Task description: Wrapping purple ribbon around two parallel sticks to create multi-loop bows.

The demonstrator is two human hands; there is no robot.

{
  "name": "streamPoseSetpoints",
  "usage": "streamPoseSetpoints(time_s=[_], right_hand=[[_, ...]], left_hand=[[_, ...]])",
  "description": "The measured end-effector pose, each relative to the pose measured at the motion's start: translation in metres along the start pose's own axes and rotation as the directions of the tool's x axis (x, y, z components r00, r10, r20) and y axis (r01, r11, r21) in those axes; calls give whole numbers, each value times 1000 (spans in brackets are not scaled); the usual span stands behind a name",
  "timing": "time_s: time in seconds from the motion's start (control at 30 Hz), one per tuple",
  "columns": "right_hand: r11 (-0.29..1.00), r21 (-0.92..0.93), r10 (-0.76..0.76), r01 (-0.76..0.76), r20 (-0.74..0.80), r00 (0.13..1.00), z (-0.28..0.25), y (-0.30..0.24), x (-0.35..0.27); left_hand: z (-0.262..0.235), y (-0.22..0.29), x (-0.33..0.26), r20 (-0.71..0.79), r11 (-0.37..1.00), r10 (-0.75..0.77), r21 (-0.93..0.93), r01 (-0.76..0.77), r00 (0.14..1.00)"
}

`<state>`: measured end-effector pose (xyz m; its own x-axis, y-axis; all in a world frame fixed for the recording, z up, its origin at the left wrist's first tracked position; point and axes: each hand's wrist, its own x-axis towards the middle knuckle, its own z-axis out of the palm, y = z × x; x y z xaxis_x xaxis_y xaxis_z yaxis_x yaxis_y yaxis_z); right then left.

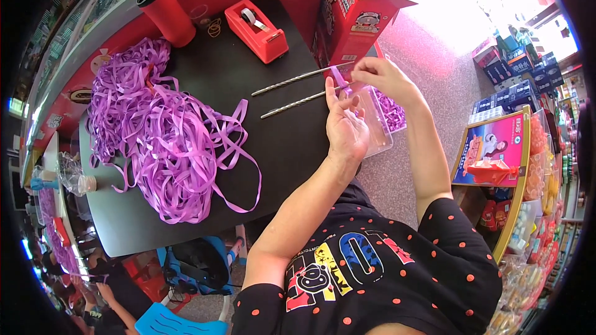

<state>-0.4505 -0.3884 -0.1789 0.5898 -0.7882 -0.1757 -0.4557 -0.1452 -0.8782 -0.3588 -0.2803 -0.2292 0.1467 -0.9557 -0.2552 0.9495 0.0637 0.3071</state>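
Observation:
Two long, spiral-grooved metal rods that look like drill bits (pixel 297 80) lie side by side, their plain ends reaching toward my hands. A short purple ribbon (pixel 339 78) crosses the rods there. My left hand (pixel 347 124) is below it, palm up, index finger stretched and the others loosely curled and apart, fingertips close to the ribbon. My right hand (pixel 383 79) comes from the right with its fingers pinched together at the ribbon; their tips are partly hidden. Beneath my hands is a clear plastic box (pixel 380 142), and small purple folded pieces (pixel 391 111) show beside it.
A large heap of purple ribbon (pixel 174 149) covers the left of the dark table (pixel 273 167). A red tumbler (pixel 166 12), rubber bands (pixel 214 27) and a red tape dispenser (pixel 256 30) stand behind. A red carton (pixel 357 12) is at the far edge; a blue stool (pixel 180 321) is below.

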Motion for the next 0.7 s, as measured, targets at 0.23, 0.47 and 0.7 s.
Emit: streamPoseSetpoints(time_s=[0.23, 0.47, 0.7], right_hand=[[939, 325, 19, 111, -371, 928, 37, 28, -42], [959, 272, 67, 73, -473, 878, 63, 36, -31], [930, 340, 62, 141, -522, 851, 73, 37, -31]], left_hand=[[5, 5, -4, 1, 999, -33, 25, 33, 999], [4, 3, -3, 80, 997, 22, -73, -17, 997], [6, 6, -5, 74, 997, 19, -75, -14, 997]])
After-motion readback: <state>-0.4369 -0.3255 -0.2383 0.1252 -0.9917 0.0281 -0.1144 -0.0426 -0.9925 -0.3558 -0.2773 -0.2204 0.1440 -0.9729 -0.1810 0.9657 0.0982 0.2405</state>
